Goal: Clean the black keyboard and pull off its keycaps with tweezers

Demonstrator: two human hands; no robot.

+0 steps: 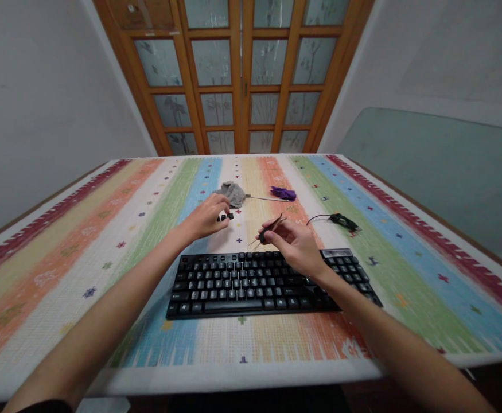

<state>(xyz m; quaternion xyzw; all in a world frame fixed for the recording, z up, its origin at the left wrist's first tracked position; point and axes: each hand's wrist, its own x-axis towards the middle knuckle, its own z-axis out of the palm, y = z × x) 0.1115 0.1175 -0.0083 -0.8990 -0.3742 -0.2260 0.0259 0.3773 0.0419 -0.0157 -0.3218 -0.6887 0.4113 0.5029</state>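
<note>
A black keyboard (pixel 242 289) lies across the front of the table, its keys facing up. Above its back edge, my right hand (pixel 296 241) is closed on a small black keycap puller (pixel 265 233) with thin wire prongs sticking out at its ends. My left hand (pixel 210 218) is beyond the keyboard's back left, thumb and fingers apart around a few loose black keycaps (pixel 230 216) on the cloth. Whether the fingertips touch the keycaps is hard to see.
Behind my left hand sits a crumpled grey cloth (pixel 233 193), with a thin metal rod (pixel 268 199) beside it. A purple cloth (pixel 283 193) lies at the rod's far end. The bundled black cable (pixel 343 222) rests right of my right hand. A striped tablecloth (pixel 139 275) covers the table.
</note>
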